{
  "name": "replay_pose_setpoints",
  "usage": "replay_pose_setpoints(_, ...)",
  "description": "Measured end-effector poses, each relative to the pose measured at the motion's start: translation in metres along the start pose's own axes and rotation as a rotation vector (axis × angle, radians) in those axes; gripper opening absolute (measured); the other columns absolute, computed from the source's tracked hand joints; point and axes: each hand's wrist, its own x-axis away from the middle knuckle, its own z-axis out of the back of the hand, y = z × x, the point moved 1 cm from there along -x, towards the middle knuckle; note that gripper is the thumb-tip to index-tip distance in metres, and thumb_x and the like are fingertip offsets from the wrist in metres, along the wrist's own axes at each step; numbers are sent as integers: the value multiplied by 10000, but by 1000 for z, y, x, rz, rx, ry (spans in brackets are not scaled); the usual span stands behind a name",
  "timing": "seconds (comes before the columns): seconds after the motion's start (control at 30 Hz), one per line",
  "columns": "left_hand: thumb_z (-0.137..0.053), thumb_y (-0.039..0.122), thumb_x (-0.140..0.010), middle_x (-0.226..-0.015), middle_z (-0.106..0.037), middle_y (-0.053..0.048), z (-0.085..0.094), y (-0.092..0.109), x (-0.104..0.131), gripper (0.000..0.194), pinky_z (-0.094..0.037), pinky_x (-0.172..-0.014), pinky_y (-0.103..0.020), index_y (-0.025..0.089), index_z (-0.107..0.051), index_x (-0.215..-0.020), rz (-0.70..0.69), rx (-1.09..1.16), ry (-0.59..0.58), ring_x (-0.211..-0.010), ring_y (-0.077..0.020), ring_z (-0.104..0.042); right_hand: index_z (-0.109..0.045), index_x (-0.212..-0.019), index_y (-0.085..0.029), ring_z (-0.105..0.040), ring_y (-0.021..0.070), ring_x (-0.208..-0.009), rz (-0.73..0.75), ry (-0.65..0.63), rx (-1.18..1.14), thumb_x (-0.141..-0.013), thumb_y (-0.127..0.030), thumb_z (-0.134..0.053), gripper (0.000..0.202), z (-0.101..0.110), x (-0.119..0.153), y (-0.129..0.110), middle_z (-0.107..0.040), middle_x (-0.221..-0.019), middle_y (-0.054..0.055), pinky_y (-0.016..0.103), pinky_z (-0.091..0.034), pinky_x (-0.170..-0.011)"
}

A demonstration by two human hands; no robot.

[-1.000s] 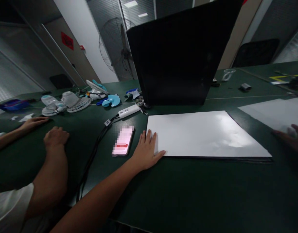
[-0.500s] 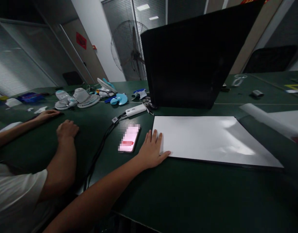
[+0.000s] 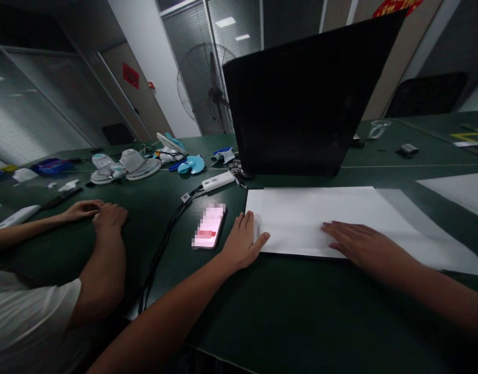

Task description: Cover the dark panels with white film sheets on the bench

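Observation:
A sheet of white paper [image 3: 293, 208] lies over a thin white panel [image 3: 255, 196] with a dark edge, reaching past the panel on the right. My left hand [image 3: 243, 243] rests at the panel's left edge, fingers stretched forward and thumb apart, gripping nothing. Flat across the paper's middle lies my right hand [image 3: 355, 241], its fingers extended to the left and also gripping nothing. To the left of my left hand is a phone [image 3: 209, 226] with a lit pink screen, partly pixelated.
Behind the panel stands a large black screen or board [image 3: 301, 109]. A white power strip [image 3: 217, 181] trails black cables [image 3: 164, 234]. Fan parts [image 3: 139, 167] and a blue fan blade [image 3: 192, 165] lie further back. A co-worker's forearms [image 3: 110, 249] rest on the left. More white paper [image 3: 462, 189] is at right.
My right hand has come in from the right edge, and the paper sheet, then raised and curled there, now lies over the panel under it. The co-worker's hands have come together.

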Motion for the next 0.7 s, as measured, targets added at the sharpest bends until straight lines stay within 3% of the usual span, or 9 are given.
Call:
replay_pose_setpoints(0.13, -261, 716, -1015, -1735, -184, -174, 0, 0, -2, 931, -175, -1333, -450, 32, -187, -1642, 49, 25, 10, -1625, -308, -140, -475, -1569, -329, -468, 290, -1441, 40, -98, -20, -1014, -698, -250, 704, 3, -16, -12, -416, -1597, 44, 582, -441, -1180)
replay_pose_setpoints(0.27, -408, 603, -984, -1734, -185, -179, 1, 1, -3, 888, -217, -1319, -478, 52, -178, -1640, 83, 27, 6, -1621, -323, -157, -427, -1590, -369, -409, 277, -1487, 66, -106, -33, -1014, -694, -295, 675, 5, -20, -25, -331, -1647, 13, 566, -399, -1222)
replay_pose_setpoints(0.47, -395, 483, -985, -1734, -196, -180, -1, 2, -3, 786, -189, -1324, -472, 66, -223, -1628, 19, -46, 22, -1622, -320, -156, -374, -1615, -377, -369, 275, -1512, 111, -85, -61, -1025, -655, -313, 654, 4, -20, -38, -313, -1655, -1, 561, -389, -1234)
replay_pose_setpoints(0.57, -363, 488, -1003, -1734, -208, -168, -3, 1, -3, 736, -155, -1334, -452, 73, -298, -1607, 2, -77, 22, -1622, -316, -161, -366, -1620, -380, -382, 281, -1503, 101, 7, -6, -1020, -665, -314, 666, 5, -13, -14, -314, -1656, 4, 580, -381, -1229)
replay_pose_setpoints(0.7, -323, 515, -1027, -1731, -217, -172, -5, 0, -2, 724, -154, -1335, -444, 72, -315, -1599, -14, -90, 25, -1621, -314, -165, -565, -1514, -223, -354, 265, -1514, -96, 204, 140, -1039, -642, -258, 704, 16, 10, 68, -394, -1613, 102, 516, -309, -1253)
